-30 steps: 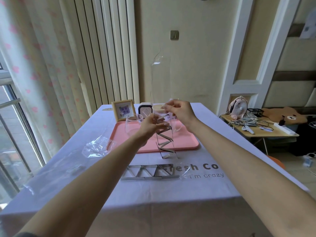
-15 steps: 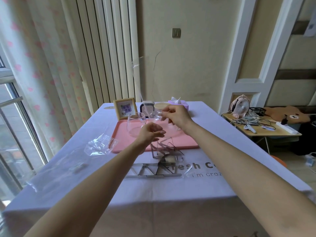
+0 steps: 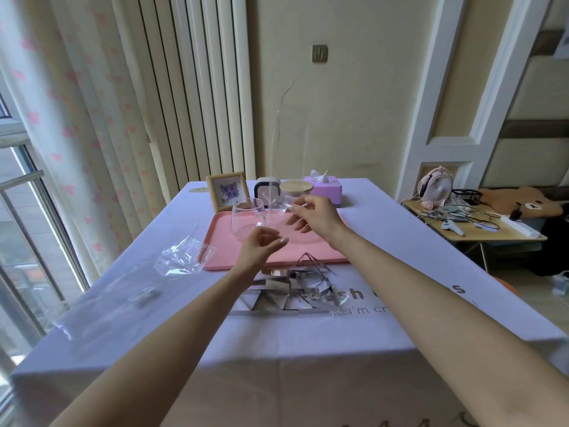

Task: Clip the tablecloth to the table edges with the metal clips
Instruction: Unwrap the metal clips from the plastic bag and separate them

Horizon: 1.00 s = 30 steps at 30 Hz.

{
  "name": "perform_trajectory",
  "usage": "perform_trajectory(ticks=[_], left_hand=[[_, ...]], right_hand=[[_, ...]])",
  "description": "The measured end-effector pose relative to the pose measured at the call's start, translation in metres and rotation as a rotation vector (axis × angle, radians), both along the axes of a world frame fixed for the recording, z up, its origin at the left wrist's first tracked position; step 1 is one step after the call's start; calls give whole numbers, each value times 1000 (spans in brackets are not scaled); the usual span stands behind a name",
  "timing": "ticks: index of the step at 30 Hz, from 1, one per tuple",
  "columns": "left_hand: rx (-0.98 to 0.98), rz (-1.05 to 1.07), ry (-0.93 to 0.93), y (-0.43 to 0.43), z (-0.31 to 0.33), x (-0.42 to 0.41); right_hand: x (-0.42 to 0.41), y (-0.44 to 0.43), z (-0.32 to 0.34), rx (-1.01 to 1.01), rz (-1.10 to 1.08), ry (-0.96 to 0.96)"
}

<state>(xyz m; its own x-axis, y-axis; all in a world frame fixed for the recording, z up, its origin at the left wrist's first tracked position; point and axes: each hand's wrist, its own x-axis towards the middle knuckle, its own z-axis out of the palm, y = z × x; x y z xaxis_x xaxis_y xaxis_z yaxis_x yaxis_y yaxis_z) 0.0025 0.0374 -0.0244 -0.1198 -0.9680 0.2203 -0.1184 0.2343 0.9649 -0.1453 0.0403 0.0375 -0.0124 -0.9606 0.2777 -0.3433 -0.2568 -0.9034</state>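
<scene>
A pale lilac tablecloth (image 3: 308, 349) covers the table and hangs over its near edge. Several loose metal clips (image 3: 308, 277) lie in a heap on it just in front of the pink tray. A second row of clips (image 3: 271, 303) lies closer to me, still inside clear wrapping. My right hand (image 3: 314, 215) is raised over the tray and pinches an empty clear plastic bag (image 3: 292, 143) that stands up above it. My left hand (image 3: 264, 241) hovers over the tray's front edge, fingers loosely curled, with nothing visible in it.
The pink tray (image 3: 215, 263) carries a glass cup (image 3: 246, 223) and a wooden-lidded jar (image 3: 295, 188). Behind stand a photo frame (image 3: 227, 192) and a purple tissue box (image 3: 326, 188). Crumpled clear plastic (image 3: 181, 257) lies at left. A side table with a fan (image 3: 435, 188) is at right.
The clips dropped out of the clear bag that both hands were holding and landed on the cloth. My left hand has sunk lower, and my right hand keeps the empty bag.
</scene>
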Motion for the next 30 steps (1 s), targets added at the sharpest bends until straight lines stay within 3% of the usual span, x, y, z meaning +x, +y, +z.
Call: perform_trajectory(ticks=[4,6,9,12,18,23,26,30], left_hand=[[-73,48,31,2,12,7],[-38,172,115,0,14,12],[128,354,328,-5,15,29],[289,390,477,-10,10,45],[554,400,542,-2,5,62],[618,397,444,6,9,63],[586,348,193,9,9,66],[212,156,-236,20,7,66]], right_hand=[[2,3,-1,-2,44,11],[2,5,-7,44,39,51],[-3,9,-22,109,72,307],[-11,15,-41,223,215,555],[-14,25,-54,178,179,626],[-13,29,-53,169,152,757],[-17,30,-53,143,122,833],[-23,30,-54,53,39,889]])
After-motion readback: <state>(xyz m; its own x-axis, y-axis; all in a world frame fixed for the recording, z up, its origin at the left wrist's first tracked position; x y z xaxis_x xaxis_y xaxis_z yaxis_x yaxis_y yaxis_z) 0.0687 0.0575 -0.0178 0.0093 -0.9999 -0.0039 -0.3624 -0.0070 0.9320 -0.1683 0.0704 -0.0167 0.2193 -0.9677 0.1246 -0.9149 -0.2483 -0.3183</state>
